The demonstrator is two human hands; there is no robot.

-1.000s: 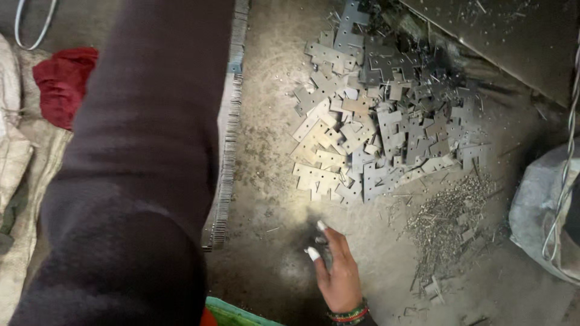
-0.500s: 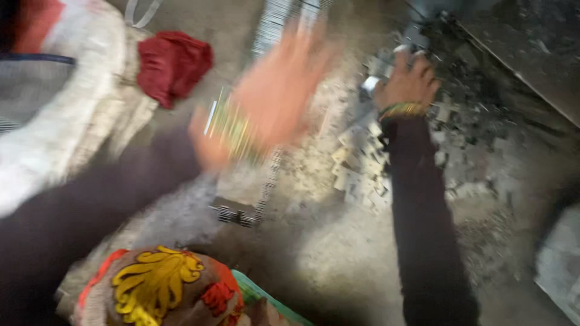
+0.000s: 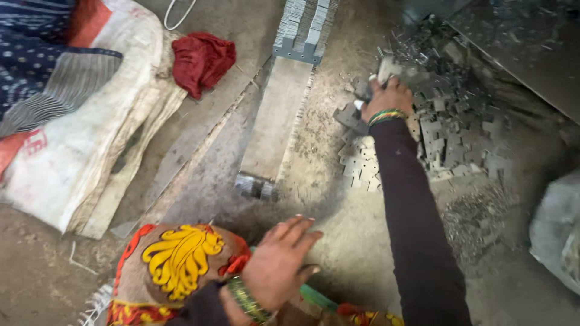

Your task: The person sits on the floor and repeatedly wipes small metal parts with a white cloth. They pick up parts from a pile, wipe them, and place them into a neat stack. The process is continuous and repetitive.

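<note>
Nearest us, our left hand (image 3: 279,267) rests flat with fingers spread over the patterned cloth (image 3: 181,256). Farther out, our right hand (image 3: 389,96) is clamped on flat metal plates (image 3: 386,67) at the floor pile (image 3: 459,127); they look stiff and sharp-edged, best gripped by their faces.

A big white woven sack (image 3: 84,151) lies flat on the floor at the left — folded in layers, dirty along its edges, with a small red printed mark near its left end. At the right edge of the floor sits a pale grey plastic bag (image 3: 556,229), crumpled and bulging — only partly in view.
</note>
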